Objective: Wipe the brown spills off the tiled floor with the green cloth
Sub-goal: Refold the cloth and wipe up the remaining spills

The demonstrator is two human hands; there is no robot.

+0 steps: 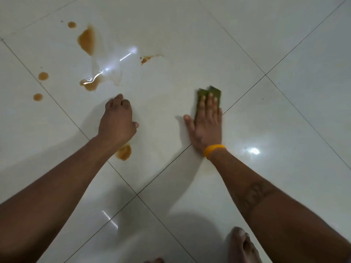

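My right hand [206,122] lies flat, fingers together, pressing the folded green cloth [216,93] onto the white tiled floor [247,44]; only the cloth's far end shows beyond my fingertips. My left hand [117,120] rests on the floor as a loose fist, holding nothing. Brown spills lie to the upper left: a large patch [87,41], a puddle [91,84] beside a clear wet smear, a thin streak [147,58], and small round drops [43,76] [38,97] [71,24]. Another brown spill [124,152] sits just under my left wrist.
Dark grout lines cross the glossy tiles diagonally, meeting at a joint [137,194] between my forearms. My bare foot [242,245] stands at the bottom right, with toes of the other foot [154,261] at the bottom edge. A yellow band [213,149] circles my right wrist.
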